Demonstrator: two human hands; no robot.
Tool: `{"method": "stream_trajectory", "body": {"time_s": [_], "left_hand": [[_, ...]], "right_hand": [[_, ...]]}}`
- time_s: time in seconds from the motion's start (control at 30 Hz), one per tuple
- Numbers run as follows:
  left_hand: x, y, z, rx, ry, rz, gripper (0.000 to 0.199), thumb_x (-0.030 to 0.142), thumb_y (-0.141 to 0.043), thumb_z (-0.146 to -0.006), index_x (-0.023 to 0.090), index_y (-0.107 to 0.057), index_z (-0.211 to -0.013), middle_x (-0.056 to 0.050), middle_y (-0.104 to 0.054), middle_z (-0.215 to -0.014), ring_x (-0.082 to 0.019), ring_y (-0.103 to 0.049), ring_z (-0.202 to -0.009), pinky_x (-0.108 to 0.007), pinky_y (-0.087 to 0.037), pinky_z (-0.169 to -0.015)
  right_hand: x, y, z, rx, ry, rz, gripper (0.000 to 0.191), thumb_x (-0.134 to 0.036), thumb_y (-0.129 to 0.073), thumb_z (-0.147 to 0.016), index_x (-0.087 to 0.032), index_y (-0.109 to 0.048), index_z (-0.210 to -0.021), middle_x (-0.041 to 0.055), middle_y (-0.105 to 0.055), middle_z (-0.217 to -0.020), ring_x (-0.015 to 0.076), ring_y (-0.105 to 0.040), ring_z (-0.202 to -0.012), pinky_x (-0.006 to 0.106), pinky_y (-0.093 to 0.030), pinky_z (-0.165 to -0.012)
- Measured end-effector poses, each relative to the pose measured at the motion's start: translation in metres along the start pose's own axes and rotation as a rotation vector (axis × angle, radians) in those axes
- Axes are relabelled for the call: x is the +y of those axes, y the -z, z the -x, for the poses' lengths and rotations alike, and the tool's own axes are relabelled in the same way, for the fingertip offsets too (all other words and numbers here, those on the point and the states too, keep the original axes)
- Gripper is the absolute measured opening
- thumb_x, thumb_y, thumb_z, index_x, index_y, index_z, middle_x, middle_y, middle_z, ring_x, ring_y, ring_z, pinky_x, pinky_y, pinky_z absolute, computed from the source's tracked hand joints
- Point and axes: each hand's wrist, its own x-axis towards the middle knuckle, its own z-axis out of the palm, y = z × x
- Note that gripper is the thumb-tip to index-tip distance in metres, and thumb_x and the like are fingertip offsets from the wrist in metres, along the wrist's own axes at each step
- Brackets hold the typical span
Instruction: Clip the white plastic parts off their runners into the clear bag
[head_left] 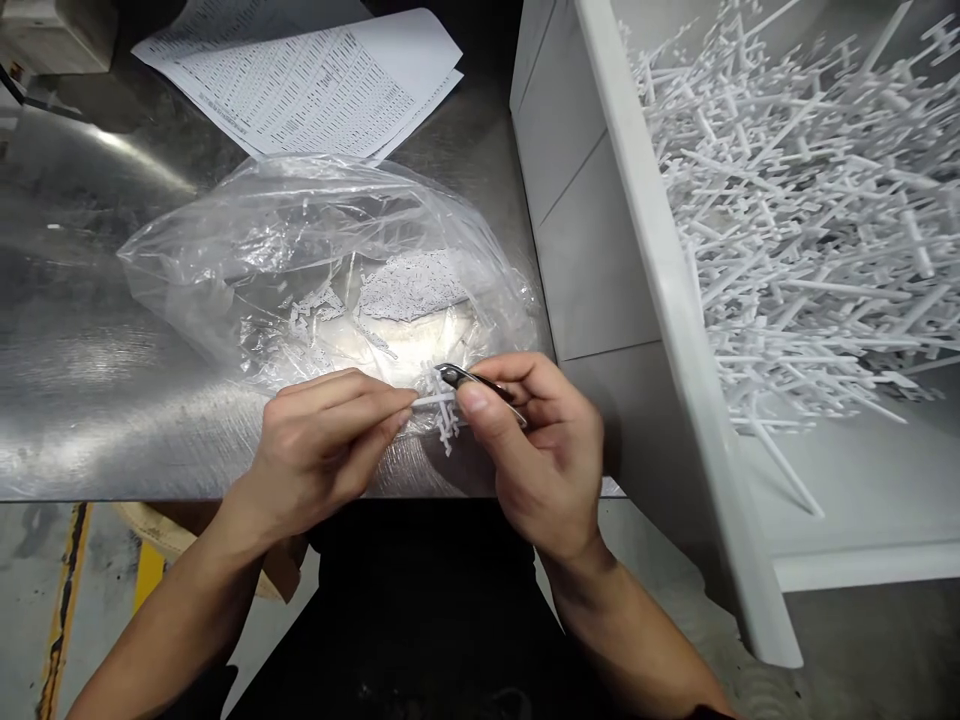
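Between the fingertips of my left hand [330,430] is one end of a white plastic sprue [445,425], a thin rod with small branching pieces. My right hand [544,440] is closed around a nail clipper [487,384], its dark jaws pointing left at the sprue's branches. Whether the jaws touch a branch I cannot tell. Both hands are above the front edge of a clear plastic bag [300,230] that lies spread on the table. Inside the bag many tiny white pieces [412,285] form a loose heap.
A metal table [67,330] carries the bag and, behind it, printed sheets of paper [322,85]. On the right stands a white bin [637,200] full of tangled white sprues [810,220]; its tall wall is close to my right hand. A pale box [60,35] sits far left.
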Motion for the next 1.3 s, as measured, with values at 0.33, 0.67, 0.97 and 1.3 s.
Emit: {"method": "stream_trajectory", "body": {"time_s": [0.33, 0.67, 0.97, 1.3], "left_hand": [[0.004, 0.005, 0.0, 0.164, 0.072, 0.018, 0.025, 0.009, -0.08, -0.097, 0.028, -0.082, -0.114, 0.002, -0.083, -0.094, -0.012, -0.078, -0.081, -0.025, -0.067, -0.071], [0.004, 0.001, 0.004, 0.203, 0.041, -0.016, 0.037, 0.005, -0.081, -0.093, 0.031, -0.081, -0.119, 0.003, -0.081, -0.094, -0.013, -0.076, -0.08, -0.029, -0.066, -0.069], [0.006, 0.005, -0.003, 0.168, 0.04, -0.016, 0.03, 0.009, -0.077, -0.098, 0.03, -0.08, -0.12, 0.002, -0.082, -0.097, -0.013, -0.078, -0.082, -0.029, -0.066, -0.071], [-0.009, 0.016, -0.029, 0.133, -0.04, -0.202, 0.015, 0.011, -0.078, -0.096, 0.021, -0.083, -0.106, 0.0, -0.084, -0.094, -0.013, -0.08, -0.079, -0.023, -0.065, -0.074]], "right_hand": [[0.005, 0.009, 0.016, -0.031, 0.059, 0.138, 0.008, -0.023, -0.078, -0.097, -0.026, -0.071, -0.1, -0.0051, -0.062, -0.066, 0.0124, -0.052, -0.053, 0.026, -0.045, -0.049], [0.005, 0.009, 0.014, -0.039, 0.058, 0.17, 0.008, -0.026, -0.079, -0.098, -0.026, -0.071, -0.101, -0.0044, -0.063, -0.069, 0.0128, -0.053, -0.055, 0.027, -0.046, -0.05], [0.001, 0.008, 0.009, -0.054, 0.062, 0.135, 0.008, -0.029, -0.075, -0.103, -0.024, -0.07, -0.1, -0.0038, -0.064, -0.072, 0.0119, -0.052, -0.058, 0.026, -0.043, -0.053], [0.001, -0.005, -0.012, -0.005, -0.066, 0.024, 0.014, -0.03, -0.075, -0.099, -0.02, -0.069, -0.091, -0.005, -0.057, -0.066, 0.0106, -0.048, -0.056, 0.024, -0.039, -0.05]]}}
